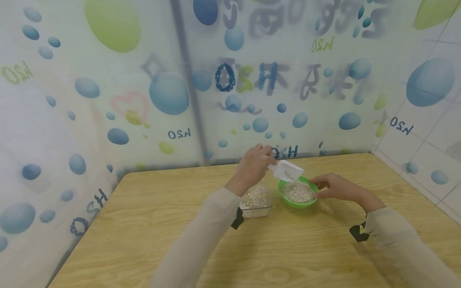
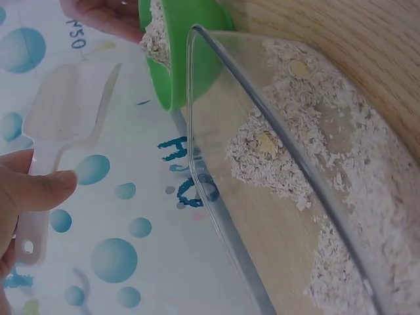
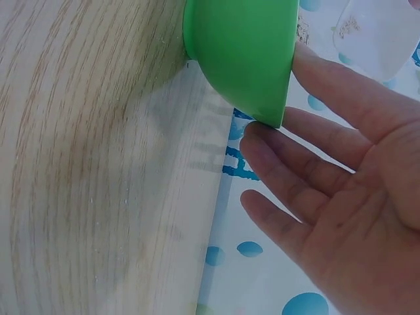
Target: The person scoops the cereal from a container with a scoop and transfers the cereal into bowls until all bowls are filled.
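My left hand (image 1: 253,165) grips the handle of a white plastic scoop (image 1: 288,171), thumb laid along it in the left wrist view. The scoop's blade tilts over the near-back part of a green bowl (image 1: 297,205), with a few flakes on it. Pale oat flakes (image 1: 298,192) fill much of the bowl. At the bowl's right side, my right hand (image 1: 340,187) holds the rim between thumb and fingers; the right wrist view shows the fingertips (image 3: 257,134) right at its edge. Below my left forearm stands a clear rectangular container (image 1: 256,212) holding more oat flakes.
Everything stands on a wooden table (image 1: 173,240). A patterned curtain (image 1: 230,116) with blue and green dots hangs behind the table's far edge and along both sides. Black wrist devices (image 1: 359,233) are worn under both sleeves.
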{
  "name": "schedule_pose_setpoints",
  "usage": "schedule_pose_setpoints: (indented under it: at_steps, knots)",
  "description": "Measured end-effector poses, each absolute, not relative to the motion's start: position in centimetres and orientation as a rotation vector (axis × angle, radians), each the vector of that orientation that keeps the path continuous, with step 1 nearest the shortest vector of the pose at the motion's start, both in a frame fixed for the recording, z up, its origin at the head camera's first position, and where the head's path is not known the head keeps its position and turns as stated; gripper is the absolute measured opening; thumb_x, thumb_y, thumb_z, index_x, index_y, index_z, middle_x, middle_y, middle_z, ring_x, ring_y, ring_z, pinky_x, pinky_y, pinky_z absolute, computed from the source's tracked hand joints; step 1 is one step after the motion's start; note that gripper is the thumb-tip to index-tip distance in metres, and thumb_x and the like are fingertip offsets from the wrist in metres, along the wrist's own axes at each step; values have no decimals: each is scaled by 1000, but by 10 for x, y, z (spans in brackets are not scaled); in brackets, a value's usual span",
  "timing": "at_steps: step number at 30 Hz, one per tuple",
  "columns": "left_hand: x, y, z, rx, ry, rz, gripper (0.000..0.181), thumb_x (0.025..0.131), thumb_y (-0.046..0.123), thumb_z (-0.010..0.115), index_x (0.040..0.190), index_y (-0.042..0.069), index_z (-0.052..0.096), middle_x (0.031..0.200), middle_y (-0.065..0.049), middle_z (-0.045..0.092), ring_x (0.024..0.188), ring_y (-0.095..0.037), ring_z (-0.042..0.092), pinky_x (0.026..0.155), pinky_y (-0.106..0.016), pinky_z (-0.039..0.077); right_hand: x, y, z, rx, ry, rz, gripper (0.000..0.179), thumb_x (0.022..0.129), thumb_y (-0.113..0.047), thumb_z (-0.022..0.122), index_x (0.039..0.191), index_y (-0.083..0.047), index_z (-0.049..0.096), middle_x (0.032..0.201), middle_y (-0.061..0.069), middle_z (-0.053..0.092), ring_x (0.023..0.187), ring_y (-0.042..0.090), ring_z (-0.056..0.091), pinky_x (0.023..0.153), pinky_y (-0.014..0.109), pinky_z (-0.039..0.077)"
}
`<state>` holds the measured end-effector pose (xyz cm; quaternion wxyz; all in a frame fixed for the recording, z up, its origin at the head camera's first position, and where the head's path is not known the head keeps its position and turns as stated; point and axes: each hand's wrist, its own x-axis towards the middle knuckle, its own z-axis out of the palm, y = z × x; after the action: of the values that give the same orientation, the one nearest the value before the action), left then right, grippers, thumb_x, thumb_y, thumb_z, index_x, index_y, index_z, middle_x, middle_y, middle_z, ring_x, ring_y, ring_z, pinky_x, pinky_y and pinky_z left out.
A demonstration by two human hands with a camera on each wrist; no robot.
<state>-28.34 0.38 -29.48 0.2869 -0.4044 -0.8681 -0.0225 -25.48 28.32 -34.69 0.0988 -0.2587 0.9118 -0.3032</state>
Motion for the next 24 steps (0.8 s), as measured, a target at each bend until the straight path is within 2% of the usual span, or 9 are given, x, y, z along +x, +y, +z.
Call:
schedule_pose_setpoints:
  at_steps: [5, 12, 18, 24]
  knots:
    - [-282, -1, -293, -1080, -2305, -55, 22, 76, 8, 74, 94, 21, 74, 86, 3, 56, 72, -11, 45, 64, -20, 39, -254, 282, -345, -745, 2707, -892, 57, 84, -23, 66, 124, 14, 47, 121, 31, 50, 105, 42, 53, 88, 55, 39]
    - [-280, 0, -294, -1151, -2245, 2, 23, 83, 3, 64, 93, 21, 74, 83, 4, 55, 72, -11, 45, 64, -20, 38, -252, 280, -343, -757, 2717, -891, 56, 84, -23, 66, 122, 15, 48, 118, 31, 52, 103, 41, 54, 87, 54, 40]
    - [-281, 2, -294, -1203, -2166, 31, 22, 84, 4, 64, 94, 21, 74, 80, 4, 52, 71, -13, 41, 63, -21, 36, -253, 281, -345, -740, 2705, -921, 54, 85, -20, 66, 122, 15, 48, 119, 31, 51, 104, 43, 53, 86, 52, 42]
    - [-280, 1, -294, -1171, -2209, 27, 23, 83, 4, 65, 95, 21, 74, 84, 4, 55, 74, -12, 45, 64, -20, 38, -253, 281, -345, -746, 2698, -928, 54, 85, -20, 66, 122, 15, 48, 118, 32, 51, 104, 43, 52, 86, 52, 42]
